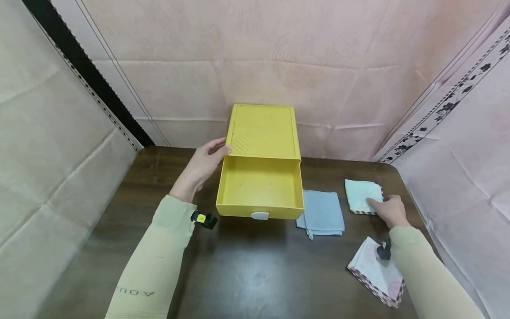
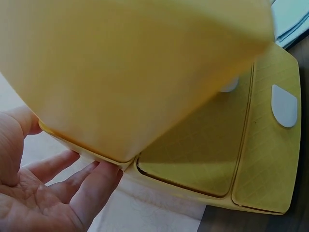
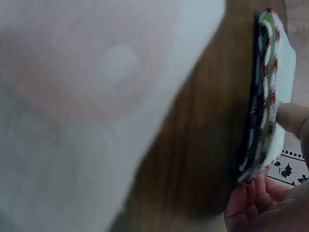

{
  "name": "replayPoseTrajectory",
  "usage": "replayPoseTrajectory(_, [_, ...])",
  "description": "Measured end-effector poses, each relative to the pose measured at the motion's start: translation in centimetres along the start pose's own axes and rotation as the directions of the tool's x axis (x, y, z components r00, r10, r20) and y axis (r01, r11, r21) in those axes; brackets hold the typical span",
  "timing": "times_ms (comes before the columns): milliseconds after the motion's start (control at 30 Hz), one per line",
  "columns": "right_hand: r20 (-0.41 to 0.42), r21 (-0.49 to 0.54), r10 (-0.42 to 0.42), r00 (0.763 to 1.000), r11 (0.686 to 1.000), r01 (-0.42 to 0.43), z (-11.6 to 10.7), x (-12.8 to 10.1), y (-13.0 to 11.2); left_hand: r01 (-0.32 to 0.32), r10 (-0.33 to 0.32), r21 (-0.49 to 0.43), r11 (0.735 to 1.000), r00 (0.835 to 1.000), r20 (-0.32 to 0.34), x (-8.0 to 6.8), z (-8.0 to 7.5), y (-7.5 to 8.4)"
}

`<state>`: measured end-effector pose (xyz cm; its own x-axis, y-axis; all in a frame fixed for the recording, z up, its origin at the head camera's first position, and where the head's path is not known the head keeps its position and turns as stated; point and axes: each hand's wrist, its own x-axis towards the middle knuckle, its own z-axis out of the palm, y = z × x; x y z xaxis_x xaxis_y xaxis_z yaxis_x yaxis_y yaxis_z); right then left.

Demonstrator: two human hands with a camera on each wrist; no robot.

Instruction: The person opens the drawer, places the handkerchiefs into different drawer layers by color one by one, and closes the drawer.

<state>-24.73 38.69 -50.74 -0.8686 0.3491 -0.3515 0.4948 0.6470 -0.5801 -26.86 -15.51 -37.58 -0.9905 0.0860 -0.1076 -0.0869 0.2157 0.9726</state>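
Pale sleeves, left hand touching yellow drawer unit, thumb and fingers apart, right hand pinching folded mint cloth by its edge, dark bench below

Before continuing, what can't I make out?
Head: left part of the blue cloth, behind the open drawer.
Head: part of the white cloth, behind the right sleeve.
Left wrist: most of the middle handle, behind that drawer.
Right wrist: white cloth's pattern, blurred and cut off by the frame.
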Motion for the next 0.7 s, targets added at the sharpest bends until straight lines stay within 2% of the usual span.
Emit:
replayPoseTrajectory(133, [0.012,-0.012,0.003,1.000,1.000,-0.003,-0.28,-0.09,0.15,-0.015,0.015,0.014,1.000,1.000,-0.003,-0.05,0.15,0.30])
replayPoseTrajectory(433, [0.114,-0.052,-0.004,0.994,0.999,0.010,-0.86,-0.46,0.29,-0.014,0.014,0.014,1.000,1.000,-0.015,-0.22,0.20,0.33])
replayPoseTrajectory(567, [0.107,-0.034,0.010,0.994,0.999,-0.006,-0.58,-0.71,0.59,-0.005,0.005,0.004,1.000,1.000,-0.010,-0.36,0.23,0.05])
replayPoseTrajectory(700, [0.058,-0.030,0.003,0.998,1.000,-0.001,-0.07,-0.91,0.87,-0.009,0.009,-0.007,1.000,1.000,-0.011,-0.42,0.23,-0.18])
